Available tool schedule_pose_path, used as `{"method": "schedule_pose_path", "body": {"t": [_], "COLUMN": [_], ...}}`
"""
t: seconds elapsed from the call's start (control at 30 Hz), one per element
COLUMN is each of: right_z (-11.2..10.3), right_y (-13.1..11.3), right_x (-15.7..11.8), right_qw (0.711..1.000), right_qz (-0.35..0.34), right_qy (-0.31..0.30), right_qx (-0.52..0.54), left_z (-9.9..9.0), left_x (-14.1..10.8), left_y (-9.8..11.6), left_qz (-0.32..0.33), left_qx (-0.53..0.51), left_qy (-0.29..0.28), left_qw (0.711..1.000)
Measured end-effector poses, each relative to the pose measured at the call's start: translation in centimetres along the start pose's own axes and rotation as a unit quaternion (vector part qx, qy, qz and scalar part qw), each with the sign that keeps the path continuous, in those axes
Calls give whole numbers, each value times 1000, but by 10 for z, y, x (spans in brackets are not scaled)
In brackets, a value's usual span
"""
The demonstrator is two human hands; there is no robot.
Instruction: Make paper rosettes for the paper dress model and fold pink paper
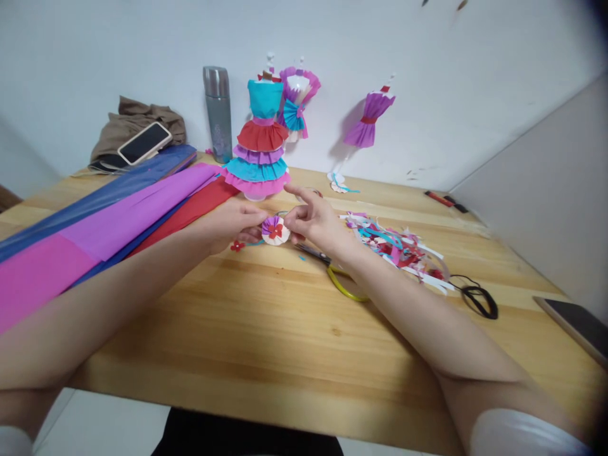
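Note:
A small round paper rosette (275, 230), purple and cream with a red bow, is held between both hands above the wooden table (285, 335). My left hand (240, 223) pinches its left edge. The thumb and lower fingers of my right hand (311, 220) close on its right edge, while the index finger points out to the upper left. A small red paper flower (237, 246) lies just below my left hand. Scissors with a yellow handle (346, 288) lie partly under my right forearm.
Paper-dressed mannequins (263, 136) and a grey bottle (219, 117) stand at the back. Crepe paper sheets (90, 231), a brown cloth and a phone (145, 143) lie left. Paper scraps (399, 247), a black cord (479, 301) and another phone (577, 323) lie right.

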State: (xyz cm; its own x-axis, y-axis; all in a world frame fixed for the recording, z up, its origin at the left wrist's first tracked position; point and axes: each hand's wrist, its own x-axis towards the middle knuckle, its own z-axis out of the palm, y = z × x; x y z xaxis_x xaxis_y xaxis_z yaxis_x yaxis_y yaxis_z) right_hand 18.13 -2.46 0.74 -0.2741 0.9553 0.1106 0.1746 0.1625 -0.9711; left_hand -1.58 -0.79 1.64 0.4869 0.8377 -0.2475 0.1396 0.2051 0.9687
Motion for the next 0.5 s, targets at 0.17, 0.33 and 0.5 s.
{"method": "schedule_pose_path", "body": {"t": [0.17,0.33,0.5], "right_z": [-3,-7,-16], "right_y": [-5,-17,-46], "right_x": [-3,-8,-23], "right_qw": [997,989,968], "right_qz": [-61,-103,-156], "right_qy": [24,40,79], "right_qx": [-38,-93,-178], "left_z": [9,18,23], "left_x": [-6,-13,-16], "left_y": [-2,1,5], "left_qz": [5,16,17], "left_qx": [-85,-92,-108], "left_qy": [-34,-18,20], "left_qw": [996,996,994]}}
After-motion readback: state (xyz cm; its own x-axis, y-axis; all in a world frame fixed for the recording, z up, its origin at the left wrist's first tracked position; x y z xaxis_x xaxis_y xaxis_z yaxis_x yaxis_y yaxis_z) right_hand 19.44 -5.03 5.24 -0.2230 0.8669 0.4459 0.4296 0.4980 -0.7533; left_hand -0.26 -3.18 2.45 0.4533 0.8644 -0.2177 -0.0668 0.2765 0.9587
